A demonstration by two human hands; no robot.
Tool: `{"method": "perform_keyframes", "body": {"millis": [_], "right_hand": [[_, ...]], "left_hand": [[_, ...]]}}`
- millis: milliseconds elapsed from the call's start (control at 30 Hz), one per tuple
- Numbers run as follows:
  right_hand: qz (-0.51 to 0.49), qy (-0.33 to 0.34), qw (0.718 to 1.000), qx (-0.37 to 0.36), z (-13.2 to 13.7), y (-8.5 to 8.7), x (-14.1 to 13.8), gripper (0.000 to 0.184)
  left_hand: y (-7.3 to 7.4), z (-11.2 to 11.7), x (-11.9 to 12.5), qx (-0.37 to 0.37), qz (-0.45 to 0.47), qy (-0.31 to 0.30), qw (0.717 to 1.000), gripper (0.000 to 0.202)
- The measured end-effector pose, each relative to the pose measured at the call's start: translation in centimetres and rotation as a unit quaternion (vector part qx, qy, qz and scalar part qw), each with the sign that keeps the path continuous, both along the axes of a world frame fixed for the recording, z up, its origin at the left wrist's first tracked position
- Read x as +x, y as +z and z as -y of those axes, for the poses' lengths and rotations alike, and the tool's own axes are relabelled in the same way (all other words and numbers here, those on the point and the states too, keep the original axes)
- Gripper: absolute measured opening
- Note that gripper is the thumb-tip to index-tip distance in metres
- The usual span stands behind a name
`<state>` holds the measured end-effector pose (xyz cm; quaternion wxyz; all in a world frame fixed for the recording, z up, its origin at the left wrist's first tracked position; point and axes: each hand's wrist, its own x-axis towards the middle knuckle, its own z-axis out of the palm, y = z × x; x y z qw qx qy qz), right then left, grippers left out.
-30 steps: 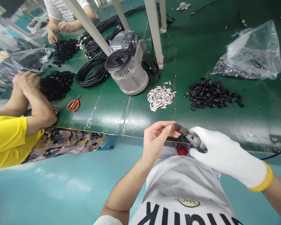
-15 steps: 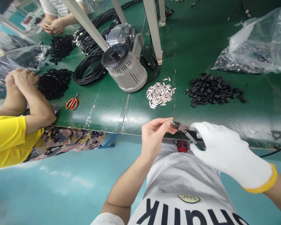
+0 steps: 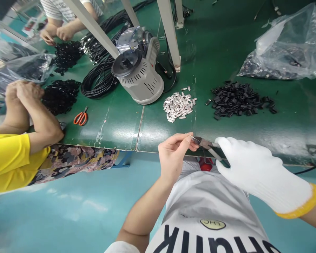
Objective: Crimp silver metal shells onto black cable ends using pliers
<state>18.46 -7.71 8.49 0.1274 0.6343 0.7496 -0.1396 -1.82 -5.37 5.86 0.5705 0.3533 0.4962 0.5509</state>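
Note:
My bare left hand [image 3: 173, 154] is pinched on a small silver metal piece [image 3: 191, 137] at the near edge of the green table [image 3: 173, 130]. The jaws of small pliers [image 3: 204, 143] meet that piece. My right hand [image 3: 252, 172], in a white glove with a yellow cuff, is wrapped round the pliers' handles. Both hands hover over my lap, just below the table edge. On the table beyond them lie a heap of silver metal clips [image 3: 179, 104] and a heap of small black plastic parts [image 3: 239, 100].
A grey round machine [image 3: 139, 75] stands at the middle, beside black cable coils [image 3: 100, 77] and white frame legs [image 3: 170, 35]. Orange scissors [image 3: 80, 117] lie left. A clear bag of parts [image 3: 284, 52] sits far right. A person in yellow [image 3: 21, 140] leans at the left; another person's hands [image 3: 58, 33] work beyond.
My hands have barely moved and keep their hold on the metal piece and the pliers. The view has shifted slightly. The far person's hands have moved a little.

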Motion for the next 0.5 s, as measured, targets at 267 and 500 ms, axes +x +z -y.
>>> {"method": "perform_keyframes", "body": {"millis": [267,500], "right_hand": [[-0.037,0.024,0.999,0.004,-0.25,0.2,0.5,0.032],[-0.028,0.017,0.999,0.034,-0.71,0.13,-0.09,0.031]], "left_hand": [[-0.13,0.12,-0.17,0.016,-0.026,-0.003,1.0,0.01],[-0.34,0.1,-0.11,0.015,-0.041,0.015,0.999,0.014]]}}
